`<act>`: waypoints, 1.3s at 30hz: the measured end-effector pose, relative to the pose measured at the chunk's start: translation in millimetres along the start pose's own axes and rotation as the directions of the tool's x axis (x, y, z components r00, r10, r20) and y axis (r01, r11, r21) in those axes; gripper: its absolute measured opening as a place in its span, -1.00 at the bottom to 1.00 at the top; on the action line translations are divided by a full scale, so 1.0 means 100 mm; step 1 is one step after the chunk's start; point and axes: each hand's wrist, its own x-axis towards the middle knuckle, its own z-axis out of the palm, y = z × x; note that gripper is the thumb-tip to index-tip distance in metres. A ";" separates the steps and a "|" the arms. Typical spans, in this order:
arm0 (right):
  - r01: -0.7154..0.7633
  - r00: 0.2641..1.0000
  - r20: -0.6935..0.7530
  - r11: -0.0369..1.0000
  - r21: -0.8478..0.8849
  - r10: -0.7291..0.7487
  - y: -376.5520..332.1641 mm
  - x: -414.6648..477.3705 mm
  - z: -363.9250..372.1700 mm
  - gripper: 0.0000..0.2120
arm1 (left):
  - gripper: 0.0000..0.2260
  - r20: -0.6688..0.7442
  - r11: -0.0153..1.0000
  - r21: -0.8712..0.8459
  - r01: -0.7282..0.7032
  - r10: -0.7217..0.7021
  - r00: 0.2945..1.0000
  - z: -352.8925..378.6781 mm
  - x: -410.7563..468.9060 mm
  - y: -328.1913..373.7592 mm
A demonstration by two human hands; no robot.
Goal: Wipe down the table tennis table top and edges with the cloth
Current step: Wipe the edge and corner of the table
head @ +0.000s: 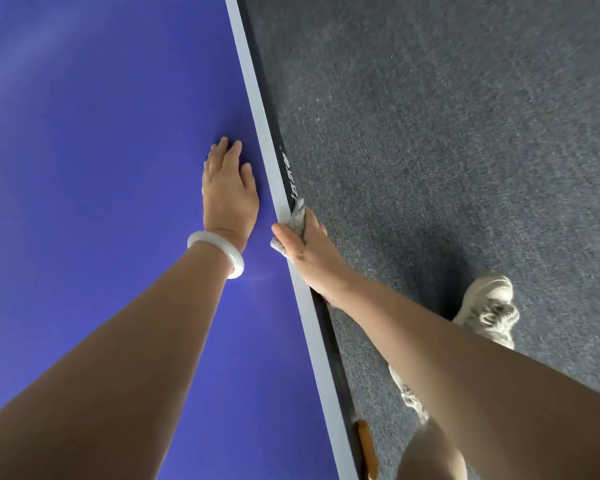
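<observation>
Head view, logged from my remote station: the left hand lies flat on the blue table top, fingers straight, holding nothing. The right hand grips the grey cloth, bunched against the table's side edge, thumb over the white border line. Its fingers below the rim are hidden, so I cannot confirm how much cloth meets the dark face.

Risks, in my judgement:
- The wad is small and could slip from the grip onto the carpet.
- Bare thumb, not cloth, may ride the border and smear it.
- The braced palm may leave prints on the top.
</observation>
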 end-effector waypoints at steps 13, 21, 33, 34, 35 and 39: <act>0.153 0.985 0.091 0.984 -0.090 -0.145 0.91 -1.64 -0.02 -0.26 | -0.56 -0.001 0.984 0.176 0.018 -0.018 1.000 0.13 -0.17 0.05; 0.172 0.985 0.070 0.944 -0.280 -0.159 0.98 -1.81 0.02 -0.22 | -0.56 -0.010 0.982 0.188 0.037 -0.035 0.999 0.12 -0.17 0.07; 0.297 0.953 0.154 0.900 -0.319 -0.260 1.13 -2.22 0.04 -0.25 | -0.56 0.020 0.977 0.210 0.019 -0.024 1.000 0.13 -0.20 0.06; 0.288 0.955 0.160 0.912 -0.294 -0.250 1.11 -2.18 0.05 -0.25 | -0.56 0.022 0.977 0.211 0.021 -0.027 0.999 0.12 -0.20 0.04; 0.275 0.958 0.160 0.922 -0.272 -0.239 1.07 -2.11 0.05 -0.25 | -0.56 0.023 0.978 0.209 0.020 -0.025 0.999 0.12 -0.19 0.04; 0.257 0.964 0.121 0.942 -0.218 -0.235 0.78 -1.50 0.00 -0.28 | -0.56 0.026 0.980 0.199 0.011 -0.017 1.000 0.13 -0.20 0.05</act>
